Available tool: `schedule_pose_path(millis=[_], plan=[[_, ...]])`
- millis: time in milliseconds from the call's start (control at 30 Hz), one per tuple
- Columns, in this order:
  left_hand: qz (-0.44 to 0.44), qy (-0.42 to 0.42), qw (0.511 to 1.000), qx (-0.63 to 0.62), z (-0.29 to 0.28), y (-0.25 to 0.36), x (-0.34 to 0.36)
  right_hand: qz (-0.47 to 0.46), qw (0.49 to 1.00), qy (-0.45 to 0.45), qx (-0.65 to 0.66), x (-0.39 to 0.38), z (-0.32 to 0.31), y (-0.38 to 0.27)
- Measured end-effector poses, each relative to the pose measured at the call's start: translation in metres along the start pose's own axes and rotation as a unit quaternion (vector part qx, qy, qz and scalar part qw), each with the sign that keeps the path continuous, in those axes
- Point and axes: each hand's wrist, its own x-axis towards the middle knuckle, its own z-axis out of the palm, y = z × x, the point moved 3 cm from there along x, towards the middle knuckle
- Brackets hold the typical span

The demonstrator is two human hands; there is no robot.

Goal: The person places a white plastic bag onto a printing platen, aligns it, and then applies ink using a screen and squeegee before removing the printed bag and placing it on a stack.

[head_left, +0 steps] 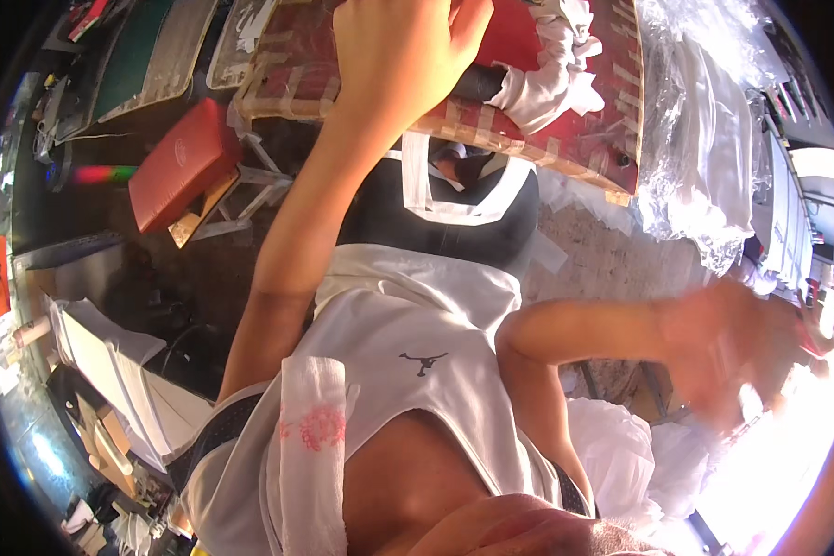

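Left of frame: a red box-shaped object is sitting near the desk, possibly for easy reach. Lower centre-left: a white towel is hanging over the shoulder, likely for wiping. Upper centre: the left hand is reaching over the desk; its fingers are running out of frame, so opening and any hold cannot be told. Tape strips are lining the desk edge, presumably securing its red covering. Just right of that hand, upper centre-right: white gathered cloth is lying bunched on the desk. Upper right: clear plastic is lying around pale material, perhaps against dust. Right of frame: the right hand is blurring, well apart from the cloth; opening and contents cannot be told
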Motion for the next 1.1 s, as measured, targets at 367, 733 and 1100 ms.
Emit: schedule_pose_path(millis=[367, 733, 1100], plan=[[0.017, 0.002, 1.000, 0.002, 0.003, 0.004, -0.004, -0.205, 0.858, -0.208, -0.423, 0.014, 0.052, 0.065], [0.054, -0.007, 0.998, -0.025, -0.003, 0.016, -0.008, -0.202, 0.900, -0.181, -0.341, 0.006, 0.046, 0.079], [0.100, 0.002, 0.995, -0.010, 0.002, -0.004, -0.029, -0.182, 0.901, -0.226, -0.323, 0.002, 0.050, 0.079]])
